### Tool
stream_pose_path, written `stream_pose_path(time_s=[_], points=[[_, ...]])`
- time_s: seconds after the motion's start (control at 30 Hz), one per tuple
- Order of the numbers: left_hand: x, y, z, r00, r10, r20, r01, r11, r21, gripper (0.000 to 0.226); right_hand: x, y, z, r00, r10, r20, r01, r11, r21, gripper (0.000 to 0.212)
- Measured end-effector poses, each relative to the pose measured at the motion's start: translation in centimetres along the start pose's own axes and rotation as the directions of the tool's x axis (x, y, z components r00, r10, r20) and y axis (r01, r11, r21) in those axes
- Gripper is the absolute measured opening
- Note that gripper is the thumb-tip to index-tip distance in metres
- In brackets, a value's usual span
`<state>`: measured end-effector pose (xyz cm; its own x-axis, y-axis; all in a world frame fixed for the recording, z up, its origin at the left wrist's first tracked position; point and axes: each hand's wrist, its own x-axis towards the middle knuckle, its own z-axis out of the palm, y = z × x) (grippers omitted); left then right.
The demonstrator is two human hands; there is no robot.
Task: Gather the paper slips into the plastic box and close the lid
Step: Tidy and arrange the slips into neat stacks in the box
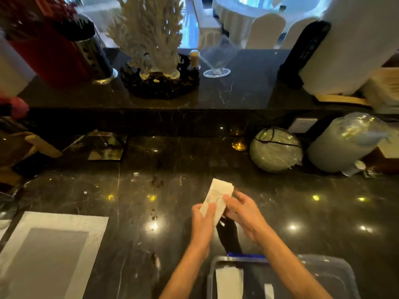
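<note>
Gleaming under ceiling lights, your dark marble counter (151, 244) runs below a raised ledge, with draped dining tables beyond. Your left hand (204, 221) and right hand (241, 212) both pinch the stack of paper slips (218, 197) above open counter. The plastic box (280, 277), cut off at the bottom edge, seems to hold more slips; a placemat (54, 244) lies well left.

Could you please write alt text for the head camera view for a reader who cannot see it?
Both hands, left hand and right hand, hold a stack of paper slips above a dark marble counter. An open clear plastic box sits near the bottom edge.
</note>
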<state>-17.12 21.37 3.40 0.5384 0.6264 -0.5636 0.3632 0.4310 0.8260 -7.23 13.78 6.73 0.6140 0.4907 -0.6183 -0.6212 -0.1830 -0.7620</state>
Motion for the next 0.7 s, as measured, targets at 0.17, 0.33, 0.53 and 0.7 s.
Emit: stream_pose_path(time_s=[0.17,0.33,0.53,0.7], points=[[-9.3,-2.7,3.0,0.996,0.0,0.093,-0.003,1.0,0.029,0.027,-8.7,2.1,-3.9,0.998,-0.057,-0.02,0.054,0.99,-0.134,0.039],[-13.6,-8.5,2.0,0.973,0.043,0.226,-0.131,0.911,0.391,0.02,-13.7,6.1,-11.7,0.998,0.068,0.004,-0.066,0.979,-0.193,0.049],[-13.8,-11.9,1.1,0.977,0.171,0.126,-0.21,0.68,0.703,0.03,-12.8,11.3,-13.8,0.972,0.207,-0.108,-0.234,0.869,-0.436,0.057],[-14.3,-13.3,2.3,0.961,0.233,0.15,-0.251,0.504,0.826,0.045,-11.6,14.1,-13.5,0.987,0.133,-0.091,-0.161,0.82,-0.549,0.053]])
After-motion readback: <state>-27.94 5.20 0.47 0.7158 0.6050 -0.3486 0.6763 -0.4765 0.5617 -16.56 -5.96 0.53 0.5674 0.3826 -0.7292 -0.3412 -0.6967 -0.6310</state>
